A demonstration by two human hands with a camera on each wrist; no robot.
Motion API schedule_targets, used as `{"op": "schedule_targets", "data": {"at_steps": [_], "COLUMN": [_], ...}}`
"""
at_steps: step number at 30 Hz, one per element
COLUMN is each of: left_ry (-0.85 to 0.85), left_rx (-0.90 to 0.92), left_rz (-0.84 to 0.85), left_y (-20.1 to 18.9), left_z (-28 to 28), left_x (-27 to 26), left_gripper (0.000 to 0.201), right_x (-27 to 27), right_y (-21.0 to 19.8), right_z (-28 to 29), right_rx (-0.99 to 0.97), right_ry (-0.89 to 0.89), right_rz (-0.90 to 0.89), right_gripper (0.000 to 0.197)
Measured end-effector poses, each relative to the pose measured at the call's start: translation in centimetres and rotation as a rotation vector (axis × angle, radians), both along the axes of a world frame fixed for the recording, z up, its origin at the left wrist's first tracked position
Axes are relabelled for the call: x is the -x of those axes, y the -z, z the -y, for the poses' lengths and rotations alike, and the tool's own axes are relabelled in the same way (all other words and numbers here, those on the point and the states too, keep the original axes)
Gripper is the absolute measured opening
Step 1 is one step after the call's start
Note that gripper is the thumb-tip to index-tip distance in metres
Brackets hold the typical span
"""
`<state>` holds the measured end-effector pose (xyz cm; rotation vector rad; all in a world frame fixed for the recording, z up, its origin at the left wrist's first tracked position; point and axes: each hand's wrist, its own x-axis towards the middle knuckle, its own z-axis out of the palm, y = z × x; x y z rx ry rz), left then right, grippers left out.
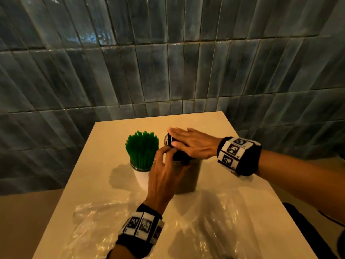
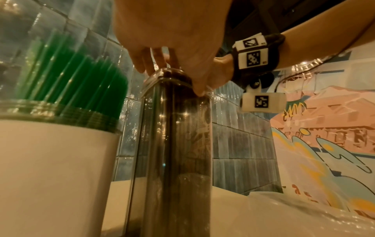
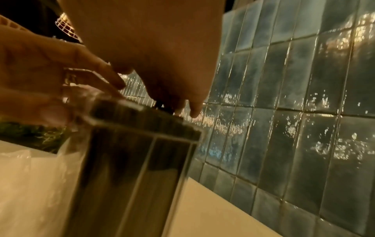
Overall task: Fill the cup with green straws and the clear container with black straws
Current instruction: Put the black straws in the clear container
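The white round cup (image 1: pixel 141 176) stands at about 10 o'clock from the table's middle, already packed with upright green plastic straws (image 1: pixel 142 150) that fan out above its rim. Just beside it, at its 3 o'clock, stands the tall clear square-sided container (image 1: pixel 186 176), dark with black straws (image 2: pixel 172 128) standing inside it. The right hand (image 1: pixel 192 143) lies flat over the container's mouth, fingers straight and together, palm pressing down on the straw tops. The left hand (image 1: pixel 164 169) reaches in from 6 o'clock, its fingertips curled onto the near edge of the rim, seemingly steadying the container or nudging straw ends; whether it pinches a straw I cannot tell. Crumpled clear plastic wrapping (image 1: pixel 112 221) lies across the cream table top (image 1: pixel 214 124) at 6 o'clock, well apart from both vessels.

By my reading the green half is done and the black half is at its last step: tamping the bundle level. The next move probably calls for lifting the right palm straight up, gently, with the left keeping the container from tipping toward the cup
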<state>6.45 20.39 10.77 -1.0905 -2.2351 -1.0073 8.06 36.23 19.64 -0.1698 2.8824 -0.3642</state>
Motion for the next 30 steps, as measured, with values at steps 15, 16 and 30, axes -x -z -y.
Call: {"op": "schedule_targets", "data": {"at_steps": [15, 16, 30], "left_ry": [0.303, 0.353, 0.410], "left_rx": [0.028, 0.182, 0.995], "left_rz": [0.116, 0.231, 0.436], "left_y": [1.5, 2.7, 13.8], "left_z": [6.7, 8.1, 13.3], "left_x": [-5.2, -6.2, -10.2], "left_gripper": [0.058, 0.063, 0.099], "right_x": [-12.5, -14.3, -22.0], "right_y": [5.6, 7.1, 15.9], "right_z": [-3.4, -3.4, 2.0], "right_rx": [0.600, 0.594, 0.623], "right_ry": [0.666, 0.758, 0.663], "right_rz": [-0.678, -0.653, 0.480], "right_gripper": [0.021, 0.021, 0.043]}}
